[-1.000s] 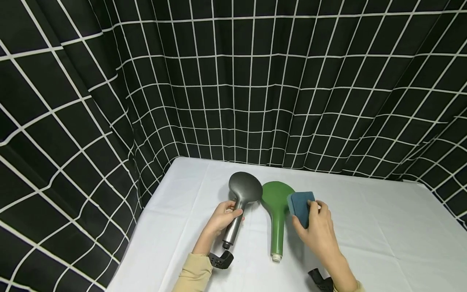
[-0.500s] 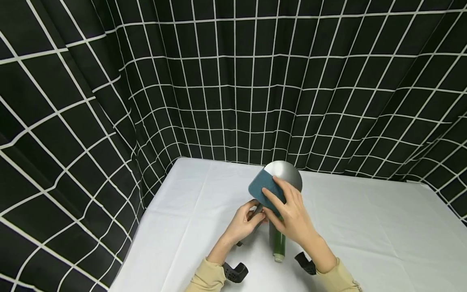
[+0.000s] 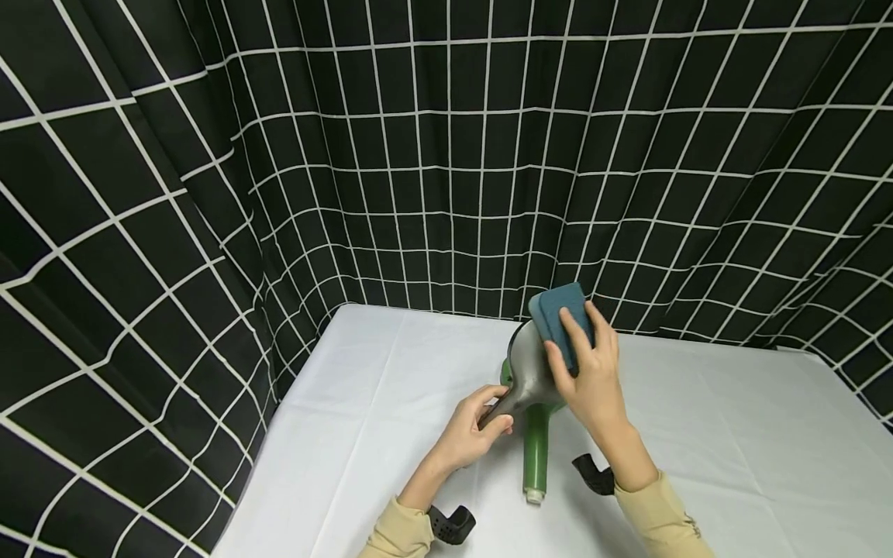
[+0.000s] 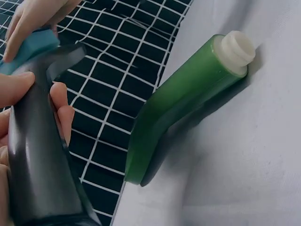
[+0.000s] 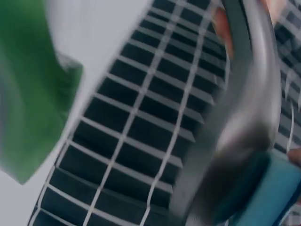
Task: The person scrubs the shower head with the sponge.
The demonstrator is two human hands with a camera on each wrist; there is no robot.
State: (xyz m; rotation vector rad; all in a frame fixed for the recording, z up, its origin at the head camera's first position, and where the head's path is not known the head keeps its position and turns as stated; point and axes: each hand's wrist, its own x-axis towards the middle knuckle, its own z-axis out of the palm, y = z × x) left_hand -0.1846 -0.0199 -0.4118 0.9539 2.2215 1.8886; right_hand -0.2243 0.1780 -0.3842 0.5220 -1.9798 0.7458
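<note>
A dark grey shower head (image 3: pixel 528 372) is gripped by its handle in my left hand (image 3: pixel 469 434), raised and tilted with its round head to the upper right. My right hand (image 3: pixel 594 380) pinches a blue sponge (image 3: pixel 567 310) against the back of that round head. In the right wrist view the sponge (image 5: pixel 270 193) touches the grey surface. Below lies a green shower head (image 3: pixel 536 457) on the white cloth, its pale threaded end (image 4: pixel 237 48) toward me. The grey one hides most of its round part in the head view.
The table with its white cloth (image 3: pixel 391 372) spreads on both sides of the hands. Behind and to the left hangs a black curtain with a white grid (image 3: pixel 446 170). Each wrist wears a black mount, the left one (image 3: pixel 452 525) close above the cloth.
The left hand has carried the grey shower head rightward, over the green one, and tilted it. The sponge went left across it, then up and right over its round head.
</note>
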